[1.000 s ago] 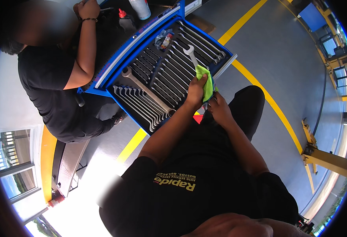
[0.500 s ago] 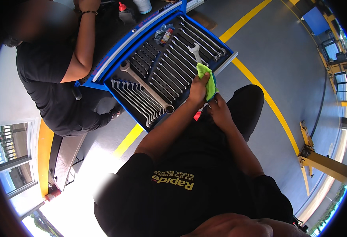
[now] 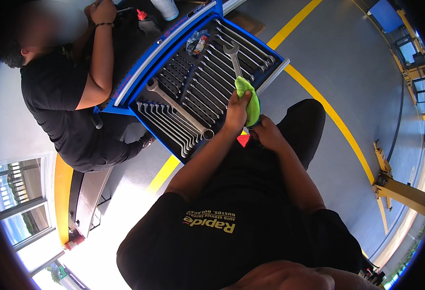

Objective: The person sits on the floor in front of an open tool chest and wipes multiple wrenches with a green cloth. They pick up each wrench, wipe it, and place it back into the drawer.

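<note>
A large silver wrench (image 3: 234, 60) points away from me over the drawer's right part, its open jaw bare. A bright green cloth (image 3: 253, 105) wraps its handle, and my left hand (image 3: 236, 112) is closed round the cloth and the wrench inside. My right hand (image 3: 269, 133) is closed at the near end of the wrench, just below the cloth; its fingertips are partly hidden. Beneath the wrench lies the open blue tool drawer (image 3: 275, 71), holding rows of combination wrenches (image 3: 207, 86). Another large wrench (image 3: 179, 108) lies diagonally across them, left of my left hand.
A co-worker in black (image 3: 62, 104) stands at the left, hands raised over the cabinet top. A red-capped bottle (image 3: 142, 15) and a white canister (image 3: 166, 7) stand there. A small packet (image 3: 200, 44) lies in the drawer. Yellow floor lines and a yellow lift arm (image 3: 403, 192) are at right.
The wrench's jaw has shifted away and slightly left, with more of its shank showing above the cloth. My left hand has moved slightly left. The co-worker's hands have come further into view.
</note>
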Demonstrator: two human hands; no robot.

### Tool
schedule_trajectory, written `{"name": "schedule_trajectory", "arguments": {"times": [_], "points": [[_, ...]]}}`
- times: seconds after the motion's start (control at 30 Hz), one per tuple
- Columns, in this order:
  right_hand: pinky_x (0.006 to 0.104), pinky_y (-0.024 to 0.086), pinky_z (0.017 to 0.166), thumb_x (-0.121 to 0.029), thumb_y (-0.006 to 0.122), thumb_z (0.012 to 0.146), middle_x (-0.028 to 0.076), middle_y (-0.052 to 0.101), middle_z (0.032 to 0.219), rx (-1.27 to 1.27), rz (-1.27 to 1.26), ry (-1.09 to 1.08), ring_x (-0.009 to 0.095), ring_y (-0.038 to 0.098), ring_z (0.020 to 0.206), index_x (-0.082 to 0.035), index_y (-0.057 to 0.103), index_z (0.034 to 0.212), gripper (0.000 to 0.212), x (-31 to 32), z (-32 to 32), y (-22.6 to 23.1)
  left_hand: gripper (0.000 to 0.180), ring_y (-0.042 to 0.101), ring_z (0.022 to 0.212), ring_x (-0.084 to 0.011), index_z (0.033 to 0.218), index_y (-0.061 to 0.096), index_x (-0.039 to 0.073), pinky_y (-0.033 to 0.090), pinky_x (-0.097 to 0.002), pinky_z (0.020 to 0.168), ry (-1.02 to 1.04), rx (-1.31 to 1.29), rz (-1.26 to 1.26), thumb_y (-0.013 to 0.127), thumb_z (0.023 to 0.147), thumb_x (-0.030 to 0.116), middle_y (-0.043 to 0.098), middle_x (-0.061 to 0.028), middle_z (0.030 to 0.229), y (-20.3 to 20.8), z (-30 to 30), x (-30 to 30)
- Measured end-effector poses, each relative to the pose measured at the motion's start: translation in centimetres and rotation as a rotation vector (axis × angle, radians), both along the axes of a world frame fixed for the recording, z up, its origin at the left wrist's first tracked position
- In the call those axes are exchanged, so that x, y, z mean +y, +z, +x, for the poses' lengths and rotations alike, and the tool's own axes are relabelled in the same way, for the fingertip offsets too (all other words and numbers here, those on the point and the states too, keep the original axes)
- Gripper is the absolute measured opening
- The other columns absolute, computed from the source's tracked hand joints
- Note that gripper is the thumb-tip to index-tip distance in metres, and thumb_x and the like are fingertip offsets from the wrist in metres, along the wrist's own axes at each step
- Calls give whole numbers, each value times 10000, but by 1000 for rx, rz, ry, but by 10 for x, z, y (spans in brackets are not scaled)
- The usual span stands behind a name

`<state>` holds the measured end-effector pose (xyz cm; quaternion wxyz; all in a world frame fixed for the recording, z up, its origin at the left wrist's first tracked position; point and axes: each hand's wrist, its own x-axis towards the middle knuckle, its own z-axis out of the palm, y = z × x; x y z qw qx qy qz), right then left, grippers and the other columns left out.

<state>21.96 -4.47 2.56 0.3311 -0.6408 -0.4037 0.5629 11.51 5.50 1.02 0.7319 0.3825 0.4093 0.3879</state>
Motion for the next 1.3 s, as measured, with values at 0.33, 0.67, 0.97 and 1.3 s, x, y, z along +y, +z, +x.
{"name": "schedule_trajectory", "arguments": {"times": [0.33, 0.67, 0.97, 1.3], "points": [[318, 495, 822, -350, 511, 1031, 108, 693, 975, 224, 228, -335, 179, 642, 877, 9, 647, 1062, 385, 62, 36, 21, 297, 650, 690, -156, 1153, 552, 18, 554, -298, 637, -584, 93, 80, 549, 1028, 288, 642, -68, 879, 13, -13, -27], [318, 481, 762, -302, 518, 1039, 79, 665, 929, 462, 218, -700, 178, 610, 830, -38, 618, 1009, 284, 46, 55, -4, 391, 700, 784, -217, 1181, 582, 3, 554, -348, 728, -669, 347, 139, 597, 1001, 350, 687, -130, 934, 2, -44, -35], [347, 476, 795, -354, 480, 1057, 78, 670, 1031, 513, 330, -756, 169, 607, 910, -82, 588, 1035, 293, 44, 42, 25, 452, 695, 826, -324, 1083, 609, -16, 515, -425, 764, -304, 663, 491, 585, 984, 425, 665, -228, 864, 35, -45, 16], [273, 459, 698, -364, 467, 1060, 101, 672, 944, 424, 428, -661, 131, 565, 717, -32, 602, 1045, 359, 68, 43, 31, 347, 667, 723, -333, 1095, 570, -12, 505, -419, 697, -51, 485, 458, 564, 1016, 326, 658, -178, 786, 30, -27, 15]]}}
